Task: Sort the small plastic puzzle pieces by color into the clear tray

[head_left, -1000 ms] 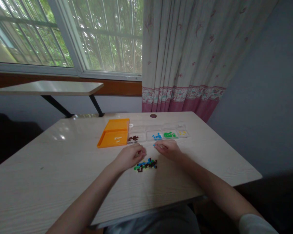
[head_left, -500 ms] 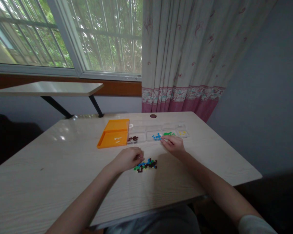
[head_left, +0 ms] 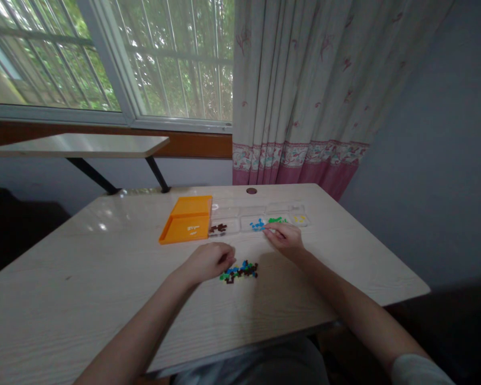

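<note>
A loose pile of small plastic pieces in brown, blue, green and pale yellow lies on the table. My left hand hovers at its upper left edge, fingers curled together; anything inside them is hidden. My right hand pinches thumb and forefinger at the front of a clear compartment holding blue pieces. What is between those fingertips is too small to make out. Green pieces fill the neighbouring compartment, and yellow pieces lie in the one at far right. Brown pieces sit in the left compartment.
An open orange box with white pieces inside stands left of the clear ones. Behind it, a raised shelf rests on dark legs. A curtain hangs beyond the table's back edge, near a round cable hole.
Almost nothing differs. My left fingers have shifted very slightly over the pile's edge, while my right hand stays at the blue compartment.
</note>
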A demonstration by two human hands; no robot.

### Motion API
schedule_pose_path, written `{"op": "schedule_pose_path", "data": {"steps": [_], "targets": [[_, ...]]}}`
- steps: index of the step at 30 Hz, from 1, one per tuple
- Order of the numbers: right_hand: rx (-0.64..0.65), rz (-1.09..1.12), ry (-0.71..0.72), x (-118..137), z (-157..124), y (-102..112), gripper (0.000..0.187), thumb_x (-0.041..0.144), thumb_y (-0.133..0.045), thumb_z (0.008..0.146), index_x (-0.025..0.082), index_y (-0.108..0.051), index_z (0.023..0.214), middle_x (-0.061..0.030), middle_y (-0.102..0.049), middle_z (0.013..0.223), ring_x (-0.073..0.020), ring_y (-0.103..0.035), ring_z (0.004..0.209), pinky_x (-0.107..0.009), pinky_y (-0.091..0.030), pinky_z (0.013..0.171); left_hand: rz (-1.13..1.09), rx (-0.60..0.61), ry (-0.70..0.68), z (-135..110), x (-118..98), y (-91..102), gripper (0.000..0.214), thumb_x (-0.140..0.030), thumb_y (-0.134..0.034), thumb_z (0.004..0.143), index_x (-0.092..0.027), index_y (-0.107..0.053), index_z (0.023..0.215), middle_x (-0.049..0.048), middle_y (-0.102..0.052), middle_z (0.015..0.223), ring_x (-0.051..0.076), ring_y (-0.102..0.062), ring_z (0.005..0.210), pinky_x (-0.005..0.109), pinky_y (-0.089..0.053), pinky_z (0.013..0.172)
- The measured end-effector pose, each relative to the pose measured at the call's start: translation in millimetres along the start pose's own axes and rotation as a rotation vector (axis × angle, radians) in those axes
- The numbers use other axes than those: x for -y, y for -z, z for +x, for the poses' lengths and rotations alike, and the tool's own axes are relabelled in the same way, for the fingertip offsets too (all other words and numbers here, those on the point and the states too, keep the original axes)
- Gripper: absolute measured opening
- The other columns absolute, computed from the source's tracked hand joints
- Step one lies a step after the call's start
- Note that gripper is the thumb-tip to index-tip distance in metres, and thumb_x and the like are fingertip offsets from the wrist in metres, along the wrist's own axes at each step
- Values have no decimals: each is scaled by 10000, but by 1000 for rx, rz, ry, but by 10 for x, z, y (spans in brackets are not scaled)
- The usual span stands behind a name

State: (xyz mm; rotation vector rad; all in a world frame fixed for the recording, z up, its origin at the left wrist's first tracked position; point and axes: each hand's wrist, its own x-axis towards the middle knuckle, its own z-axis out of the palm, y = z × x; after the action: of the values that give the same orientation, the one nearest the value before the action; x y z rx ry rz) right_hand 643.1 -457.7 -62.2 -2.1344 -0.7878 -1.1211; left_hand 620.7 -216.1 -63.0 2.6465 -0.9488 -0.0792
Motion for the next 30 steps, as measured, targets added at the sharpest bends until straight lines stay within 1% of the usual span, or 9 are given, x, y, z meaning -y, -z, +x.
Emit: {"op": "schedule_pose_path", "data": {"steps": [6, 9, 12, 16, 18, 23, 27, 30], "targets": [[-8, -7, -5, -10, -9, -7, 193, 318, -544, 786, 173, -666, 746, 50, -455, 403, -70, -430, 399, -178, -383, 498, -7, 1, 12, -12, -32, 24, 213, -304, -412, 785, -177, -571, 723, 7, -573, 655, 108, -487, 572, 195, -322, 539], [19, 0, -34, -20, -5, -8, 212, 329, -530, 791, 168, -663, 755, 52, -434, 401, -69, -418, 396, -175, -376, 499, -10, 8, 16, -12, -40, 29, 193, -295, -423, 771, -180, -570, 723, 4, -574, 653, 106, -487, 567, 193, -318, 534], [98, -20, -132, -48, -7, -28, 238, 352, -506, 796, 172, -660, 774, 53, -426, 408, -69, -399, 388, -171, -341, 463, 7, 7, 16, -8, -45, 35, 173, -274, -428, 762, -187, -572, 726, -1, -579, 657, 108, -492, 570, 195, -315, 534], [216, -90, -343, -139, -37, -103, 239, 372, -503, 782, 189, -657, 774, 58, -415, 401, -76, -390, 376, -177, -287, 422, 15, 6, 21, -6, -43, 45, 157, -249, -434, 752, -186, -574, 719, 2, -582, 671, 113, -502, 588, 197, -318, 545], [239, -121, -399, -194, -59, -142, 238, 378, -504, 775, 195, -655, 778, 55, -436, 413, -82, -401, 384, -183, -276, 421, 14, 9, 22, -6, -33, 45, 152, -240, -437, 746, -184, -575, 716, 7, -582, 675, 117, -508, 601, 199, -322, 553], [249, -181, -437, -282, -82, -175, 245, 398, -497, 776, 214, -659, 761, 38, -512, 454, -93, -445, 413, -191, -269, 429, 30, 3, -1, -9, -10, 41, 152, -217, -425, 738, -188, -574, 721, 8, -585, 677, 120, -513, 608, 202, -319, 556], [249, -213, -473, -302, -73, -162, 251, 399, -488, 790, 229, -670, 819, 14, -597, 544, -114, -513, 486, -197, -300, 458, 57, 11, -8, -16, -25, 59, 153, -221, -424, 731, -186, -570, 699, 4, -573, 640, 115, -486, 560, 206, -299, 528], [261, -223, -493, -311, -68, -157, 248, 383, -489, 794, 229, -672, 861, 4, -623, 588, -124, -536, 522, -203, -323, 480, 53, 11, 0, -21, -43, 73, 151, -222, -428, 728, -186, -572, 704, 4, -574, 639, 114, -480, 552, 206, -294, 520]]}}
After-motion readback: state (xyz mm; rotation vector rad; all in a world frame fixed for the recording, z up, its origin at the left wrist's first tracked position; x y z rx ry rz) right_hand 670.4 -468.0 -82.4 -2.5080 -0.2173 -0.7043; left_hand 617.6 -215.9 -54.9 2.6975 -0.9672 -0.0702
